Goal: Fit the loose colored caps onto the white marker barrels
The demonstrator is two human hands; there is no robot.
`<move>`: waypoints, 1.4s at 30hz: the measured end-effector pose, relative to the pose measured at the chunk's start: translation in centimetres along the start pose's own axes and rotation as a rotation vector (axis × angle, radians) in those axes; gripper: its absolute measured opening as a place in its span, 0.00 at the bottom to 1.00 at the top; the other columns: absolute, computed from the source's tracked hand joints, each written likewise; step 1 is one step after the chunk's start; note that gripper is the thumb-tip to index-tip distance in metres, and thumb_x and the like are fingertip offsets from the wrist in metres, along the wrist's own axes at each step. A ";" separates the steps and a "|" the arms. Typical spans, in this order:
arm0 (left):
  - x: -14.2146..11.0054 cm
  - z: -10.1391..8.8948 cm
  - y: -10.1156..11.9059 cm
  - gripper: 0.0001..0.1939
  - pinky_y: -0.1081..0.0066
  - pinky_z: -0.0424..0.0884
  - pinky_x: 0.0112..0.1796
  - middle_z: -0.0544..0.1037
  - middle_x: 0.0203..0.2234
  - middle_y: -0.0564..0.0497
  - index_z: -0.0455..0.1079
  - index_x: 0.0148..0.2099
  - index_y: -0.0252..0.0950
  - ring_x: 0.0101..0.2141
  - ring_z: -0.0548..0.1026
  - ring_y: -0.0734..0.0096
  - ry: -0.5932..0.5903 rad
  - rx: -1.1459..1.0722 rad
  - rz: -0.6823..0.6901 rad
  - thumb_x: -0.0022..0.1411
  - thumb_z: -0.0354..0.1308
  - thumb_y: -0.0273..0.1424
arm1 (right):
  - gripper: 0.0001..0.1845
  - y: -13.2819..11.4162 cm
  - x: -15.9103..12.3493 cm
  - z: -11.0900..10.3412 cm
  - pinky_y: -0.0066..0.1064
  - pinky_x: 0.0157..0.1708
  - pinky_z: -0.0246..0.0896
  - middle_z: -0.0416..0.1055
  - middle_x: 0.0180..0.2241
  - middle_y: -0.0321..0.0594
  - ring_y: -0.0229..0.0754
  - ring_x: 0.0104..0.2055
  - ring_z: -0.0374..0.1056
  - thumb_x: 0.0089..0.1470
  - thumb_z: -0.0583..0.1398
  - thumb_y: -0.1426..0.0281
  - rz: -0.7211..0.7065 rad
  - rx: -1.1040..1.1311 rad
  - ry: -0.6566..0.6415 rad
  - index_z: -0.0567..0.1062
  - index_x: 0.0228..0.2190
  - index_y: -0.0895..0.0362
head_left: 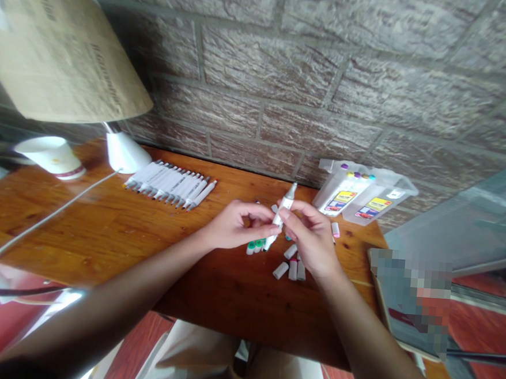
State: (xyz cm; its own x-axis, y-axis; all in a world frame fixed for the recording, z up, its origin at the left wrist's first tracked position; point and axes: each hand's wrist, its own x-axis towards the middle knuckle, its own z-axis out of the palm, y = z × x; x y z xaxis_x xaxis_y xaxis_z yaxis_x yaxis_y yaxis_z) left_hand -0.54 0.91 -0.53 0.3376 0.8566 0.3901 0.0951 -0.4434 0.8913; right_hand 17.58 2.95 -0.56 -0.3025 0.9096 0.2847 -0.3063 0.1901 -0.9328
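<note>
Between both hands, above the desk, I hold a white marker (285, 204) tilted with its grey uncapped end upward. My left hand (242, 224) pinches its lower part between thumb and fingers. Higher up the barrel, the thumb and fingers of my right hand (313, 234) close on it. Below the hands lie loose marker caps (280, 270), some white or grey and some with green ends (255, 246); my hands hide part of them. Off to the left, a row of markers (171, 184) lies side by side on the desk.
Two clear plastic marker cases (380, 201) stand against the brick wall at the right, one with markers inside. A lamp (125, 153), its cord (52, 216) and a paper cup (51, 157) occupy the left. A partly blurred-out tablet-like object (401, 304) sits at the right edge.
</note>
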 end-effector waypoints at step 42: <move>0.6 -3.1 0.2 0.14 0.73 0.72 0.36 0.81 0.30 0.49 0.76 0.35 0.34 0.31 0.77 0.70 -0.246 0.383 -0.197 0.63 0.63 0.41 | 0.17 -1.1 0.9 -0.9 0.23 0.18 0.45 0.63 0.20 0.27 0.28 0.19 0.51 0.50 0.71 0.57 0.063 0.103 -0.053 0.78 0.28 0.57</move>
State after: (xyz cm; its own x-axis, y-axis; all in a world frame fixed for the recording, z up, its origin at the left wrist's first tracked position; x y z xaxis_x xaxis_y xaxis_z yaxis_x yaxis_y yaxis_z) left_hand -3.17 2.15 0.60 0.4855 0.8666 0.1154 0.5010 -0.3840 0.7756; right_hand 18.46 3.88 0.52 -0.3702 0.8973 0.2402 -0.3753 0.0921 -0.9223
